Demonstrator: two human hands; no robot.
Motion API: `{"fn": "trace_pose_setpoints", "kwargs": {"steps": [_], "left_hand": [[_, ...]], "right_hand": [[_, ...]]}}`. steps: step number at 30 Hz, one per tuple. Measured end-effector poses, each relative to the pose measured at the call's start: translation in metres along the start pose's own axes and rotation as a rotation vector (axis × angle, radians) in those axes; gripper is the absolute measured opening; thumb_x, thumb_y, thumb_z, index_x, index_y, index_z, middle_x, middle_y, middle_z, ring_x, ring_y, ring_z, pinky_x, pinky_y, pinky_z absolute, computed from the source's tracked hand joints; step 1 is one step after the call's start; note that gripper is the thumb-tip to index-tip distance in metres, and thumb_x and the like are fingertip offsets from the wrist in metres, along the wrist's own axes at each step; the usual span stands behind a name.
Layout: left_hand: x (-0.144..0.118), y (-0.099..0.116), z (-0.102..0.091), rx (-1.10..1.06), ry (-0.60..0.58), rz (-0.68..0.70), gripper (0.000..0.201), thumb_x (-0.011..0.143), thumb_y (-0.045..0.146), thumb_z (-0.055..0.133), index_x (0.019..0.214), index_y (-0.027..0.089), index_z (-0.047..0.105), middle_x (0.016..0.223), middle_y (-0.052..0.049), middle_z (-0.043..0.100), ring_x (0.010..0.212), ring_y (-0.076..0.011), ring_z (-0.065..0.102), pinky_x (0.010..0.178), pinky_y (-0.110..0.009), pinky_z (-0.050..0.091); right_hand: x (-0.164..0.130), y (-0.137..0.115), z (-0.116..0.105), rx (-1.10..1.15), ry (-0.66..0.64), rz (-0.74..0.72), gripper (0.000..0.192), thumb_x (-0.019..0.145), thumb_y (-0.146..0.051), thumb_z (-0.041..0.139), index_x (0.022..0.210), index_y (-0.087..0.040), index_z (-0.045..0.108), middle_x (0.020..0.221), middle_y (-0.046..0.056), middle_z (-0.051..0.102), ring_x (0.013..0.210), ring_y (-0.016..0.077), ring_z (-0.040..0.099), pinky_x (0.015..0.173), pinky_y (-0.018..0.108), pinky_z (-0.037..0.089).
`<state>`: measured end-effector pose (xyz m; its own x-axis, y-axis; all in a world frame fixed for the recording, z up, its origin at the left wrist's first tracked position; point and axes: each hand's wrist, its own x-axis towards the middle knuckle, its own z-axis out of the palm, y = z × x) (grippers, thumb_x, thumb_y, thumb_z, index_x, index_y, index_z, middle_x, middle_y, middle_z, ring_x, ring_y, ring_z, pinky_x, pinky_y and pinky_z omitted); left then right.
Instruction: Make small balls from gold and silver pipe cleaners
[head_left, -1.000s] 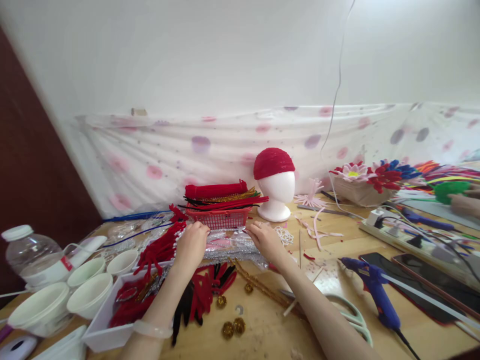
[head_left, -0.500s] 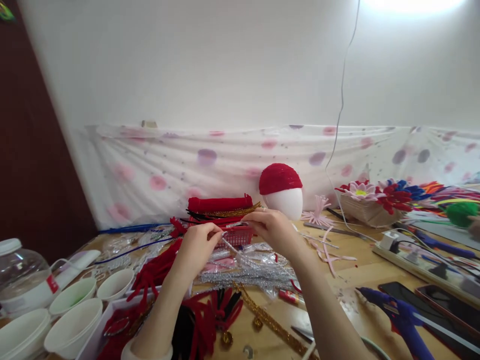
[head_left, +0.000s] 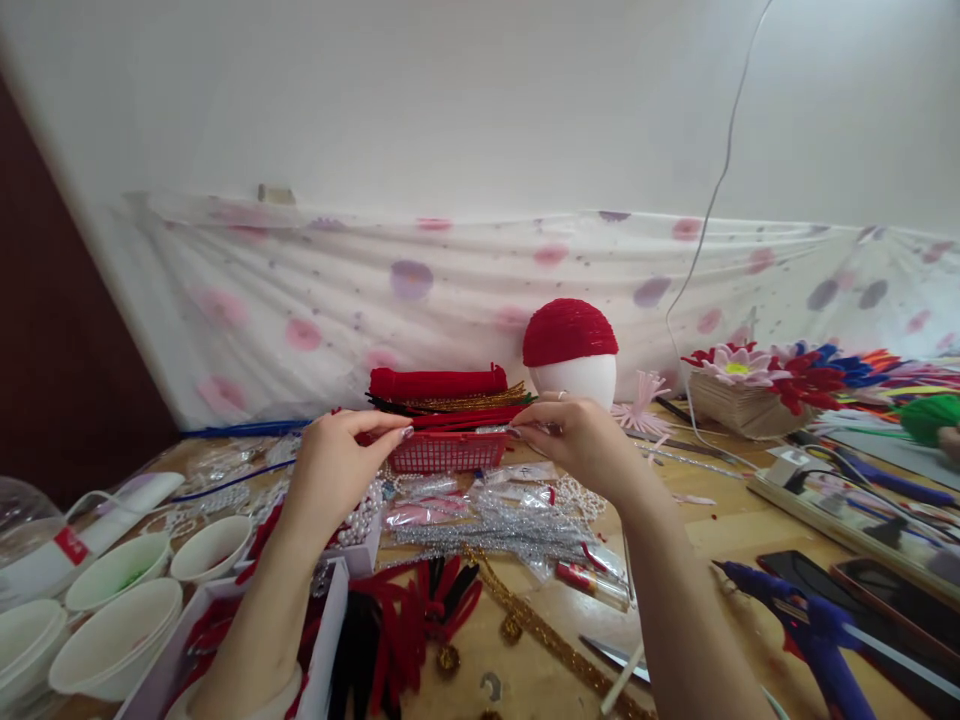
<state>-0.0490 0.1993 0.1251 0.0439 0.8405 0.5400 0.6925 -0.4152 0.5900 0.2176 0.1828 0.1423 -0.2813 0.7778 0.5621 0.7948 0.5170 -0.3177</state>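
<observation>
My left hand point(head_left: 349, 460) is at the left end of the red plastic basket point(head_left: 450, 455), its thumb and fingertips pinched together. My right hand point(head_left: 571, 438) is at the basket's right end, also in a pinch. What either pinch holds is too fine to make out. Red and gold pipe cleaners point(head_left: 465, 403) and a red bundle point(head_left: 439, 381) lie in and over the basket between my hands. Just behind my right hand stands a white head form point(head_left: 576, 378) with a red cap-like covering point(head_left: 570, 333). Silver tinsel pipe cleaners point(head_left: 480, 535) lie below the basket.
White bowls point(head_left: 116, 640) stand at left beside an open box point(head_left: 330, 620) of red pieces. At right are a blue glue gun point(head_left: 802, 620), phones point(head_left: 810, 600), a power strip point(head_left: 847, 530) and a container of fuzzy flowers point(head_left: 739, 405). A co-worker's hand point(head_left: 951, 437) shows at the far right.
My hands have moved apart, left hand leftward and right hand slightly right. The silver pipe cleaner earlier between them is no longer clearly visible there. The view has tilted slightly down.
</observation>
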Motion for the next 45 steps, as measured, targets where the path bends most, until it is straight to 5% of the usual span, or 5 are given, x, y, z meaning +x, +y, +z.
{"fn": "trace_pose_setpoints", "kwargs": {"steps": [3, 16, 24, 35, 45], "left_hand": [[-0.005, 0.011, -0.005, -0.211, -0.025, -0.025, 0.036, 0.089, 0.046, 0.056, 0.079, 0.023, 0.080, 0.051, -0.001, 0.067, 0.063, -0.0236, 0.069, 0.063, -0.033, 0.053], [-0.022, 0.030, 0.015, 0.185, -0.099, 0.362, 0.020, 0.080, 0.012, 0.069, 0.066, 0.025, 0.075, 0.074, -0.002, 0.078, 0.085, -0.0286, 0.068, 0.107, -0.072, 0.019], [-0.012, 0.025, 0.001, -0.416, -0.188, 0.167, 0.012, 0.077, 0.020, 0.070, 0.066, 0.023, 0.077, 0.070, -0.001, 0.074, 0.069, -0.0192, 0.065, 0.066, -0.031, 0.045], [-0.018, 0.042, 0.037, -1.241, 0.142, -0.288, 0.016, 0.063, 0.040, 0.083, 0.068, 0.025, 0.078, 0.074, 0.002, 0.075, 0.073, -0.0119, 0.063, 0.071, -0.023, 0.048], [-0.012, 0.022, 0.004, -0.444, -0.099, 0.177, 0.009, 0.077, 0.020, 0.071, 0.073, 0.023, 0.079, 0.081, -0.003, 0.075, 0.082, -0.0205, 0.065, 0.079, -0.035, 0.046]], "right_hand": [[-0.002, -0.012, 0.001, 0.041, -0.005, -0.053, 0.015, 0.088, -0.017, 0.066, 0.087, -0.020, 0.081, 0.085, 0.005, 0.075, 0.076, 0.0188, 0.065, 0.067, 0.033, 0.050], [-0.008, -0.036, 0.005, 0.023, -0.065, -0.207, 0.015, 0.089, -0.014, 0.067, 0.084, -0.020, 0.081, 0.081, 0.003, 0.077, 0.076, 0.0178, 0.066, 0.067, 0.031, 0.047], [-0.010, -0.040, -0.003, 0.221, -0.123, -0.130, 0.022, 0.092, -0.011, 0.057, 0.082, -0.019, 0.075, 0.070, -0.002, 0.074, 0.062, 0.0104, 0.063, 0.060, 0.023, 0.044], [-0.007, -0.071, 0.036, 0.344, 0.010, -0.153, 0.022, 0.092, -0.013, 0.053, 0.071, -0.018, 0.059, 0.065, -0.002, 0.064, 0.059, 0.0104, 0.055, 0.057, 0.024, 0.037], [-0.007, -0.041, 0.011, 0.043, 0.093, -0.210, 0.025, 0.097, -0.016, 0.050, 0.098, -0.020, 0.075, 0.086, 0.006, 0.073, 0.081, 0.0197, 0.064, 0.070, 0.031, 0.045]]}}
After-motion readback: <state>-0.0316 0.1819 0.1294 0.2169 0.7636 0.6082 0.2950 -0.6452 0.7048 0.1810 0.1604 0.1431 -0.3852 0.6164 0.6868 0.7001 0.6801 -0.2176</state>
